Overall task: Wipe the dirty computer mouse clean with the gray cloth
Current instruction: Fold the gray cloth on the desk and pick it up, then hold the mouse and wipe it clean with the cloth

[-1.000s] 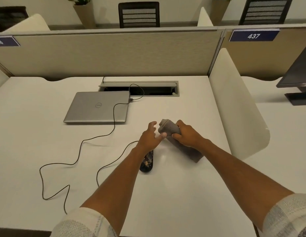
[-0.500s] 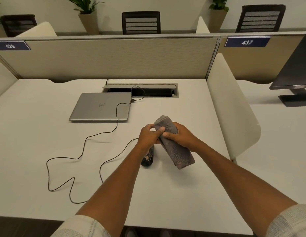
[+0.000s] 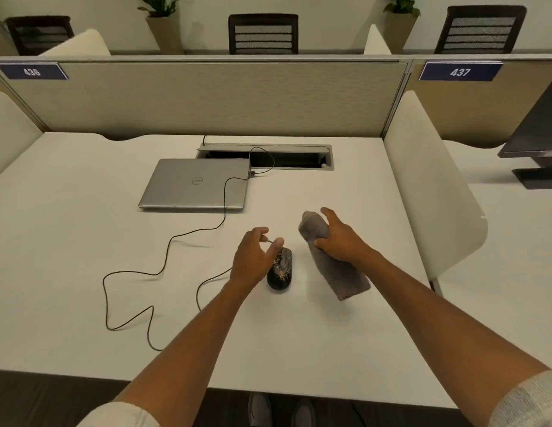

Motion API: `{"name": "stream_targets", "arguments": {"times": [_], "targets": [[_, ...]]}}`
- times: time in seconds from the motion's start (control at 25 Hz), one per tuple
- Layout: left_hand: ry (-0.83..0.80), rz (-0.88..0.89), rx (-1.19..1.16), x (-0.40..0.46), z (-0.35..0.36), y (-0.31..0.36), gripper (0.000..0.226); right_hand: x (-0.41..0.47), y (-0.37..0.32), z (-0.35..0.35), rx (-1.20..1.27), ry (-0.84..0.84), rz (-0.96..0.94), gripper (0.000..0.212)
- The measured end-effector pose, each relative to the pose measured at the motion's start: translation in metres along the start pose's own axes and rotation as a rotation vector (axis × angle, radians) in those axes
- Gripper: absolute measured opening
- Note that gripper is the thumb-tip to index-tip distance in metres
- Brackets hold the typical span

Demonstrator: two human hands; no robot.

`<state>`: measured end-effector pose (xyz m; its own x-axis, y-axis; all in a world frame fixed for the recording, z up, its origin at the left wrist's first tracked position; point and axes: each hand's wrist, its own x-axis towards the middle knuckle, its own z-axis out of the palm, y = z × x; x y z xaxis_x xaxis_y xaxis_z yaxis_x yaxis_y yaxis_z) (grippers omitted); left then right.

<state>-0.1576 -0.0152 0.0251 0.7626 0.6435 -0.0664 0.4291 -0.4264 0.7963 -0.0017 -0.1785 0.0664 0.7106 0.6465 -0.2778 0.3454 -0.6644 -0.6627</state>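
Your right hand [image 3: 341, 241] has its fingers wrapped round the upper part of the cloth [image 3: 331, 260], thumb on the near side, fingers over the far side. Cloth is gray, folded into a long roll, tilted, its lower end hanging toward you just above or on the desk [image 3: 83, 241]; cannot tell which.

Your left hand [image 3: 253, 257] has its fingers spread and curled, thumb tip and forefinger over the front end of the mouse [image 3: 280, 272], not closed on it. Whether they touch it is unclear. Palm lies to the mouse's left.

Mouse is black, flecked with light crumbs on top, flat on the desk, between your two hands and just left of the cloth, apart from it. Its cable [image 3: 163, 260] runs out left in loose loops and up to the laptop [image 3: 194, 184].

Laptop is shut, silver, well behind the hands, beside the cable slot [image 3: 328, 158] at the desk's back edge.
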Motion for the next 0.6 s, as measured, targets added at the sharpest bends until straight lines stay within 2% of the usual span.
{"name": "stream_targets", "arguments": {"times": [0.16, 0.32, 0.44, 0.6], "targets": [[0.036, -0.04, 0.169, -0.031, 0.01, -0.036, 0.081, 0.003, -0.003, 0.014, -0.257, 0.056, -0.023, 0.066], [0.08, -0.063, 0.321, -0.057, 0.04, -0.039, 0.099, 0.011, -0.003, 0.033, -0.55, 0.059, -0.108, 0.084], [0.148, -0.034, 0.452, -0.063, 0.054, -0.037, 0.098, 0.019, -0.004, 0.042, -0.637, 0.078, -0.169, 0.079], [0.236, -0.048, 0.484, -0.061, 0.062, -0.039, 0.09, 0.023, -0.002, 0.06, -0.621, 0.078, -0.221, 0.065]]}}
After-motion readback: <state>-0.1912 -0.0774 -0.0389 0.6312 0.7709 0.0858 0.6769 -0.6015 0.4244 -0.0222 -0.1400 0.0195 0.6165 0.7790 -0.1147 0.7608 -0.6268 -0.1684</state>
